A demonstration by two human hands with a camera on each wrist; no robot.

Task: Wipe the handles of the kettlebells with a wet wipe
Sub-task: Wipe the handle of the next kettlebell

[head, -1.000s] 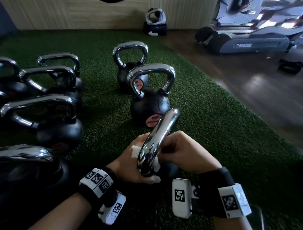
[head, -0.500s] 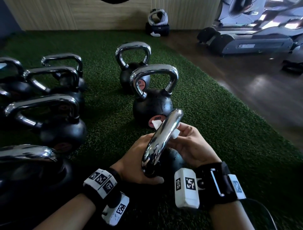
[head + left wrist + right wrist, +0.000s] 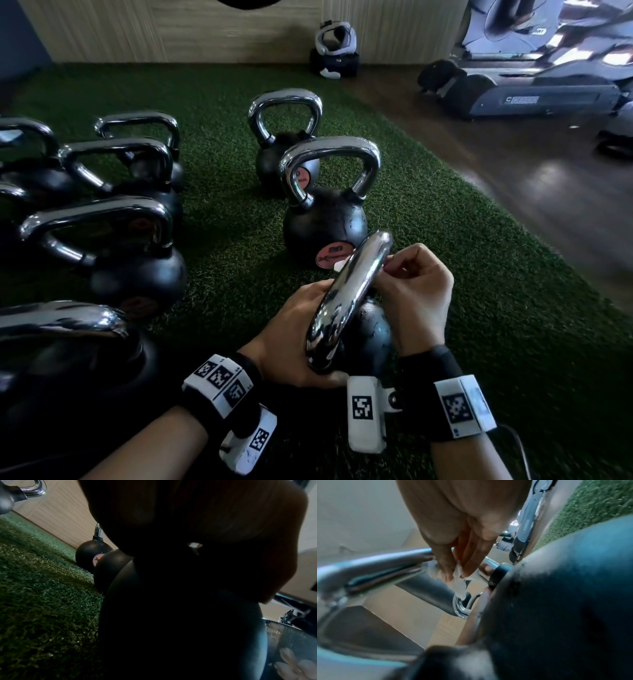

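at 6 o'clock the left hand (image 3: 291,342) grips the nearest kettlebell handle (image 3: 346,301). the right hand (image 3: 414,291) pinches the wet wipe (image 3: 458,577) on its far end. other kettlebells (image 3: 329,192) from 9 to 12 wait; i can't tell if they're clean.

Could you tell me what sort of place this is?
Most likely a gym: several chrome-handled kettlebells stand on green artificial turf, and what looks like a treadmill sits on the wood floor beyond.
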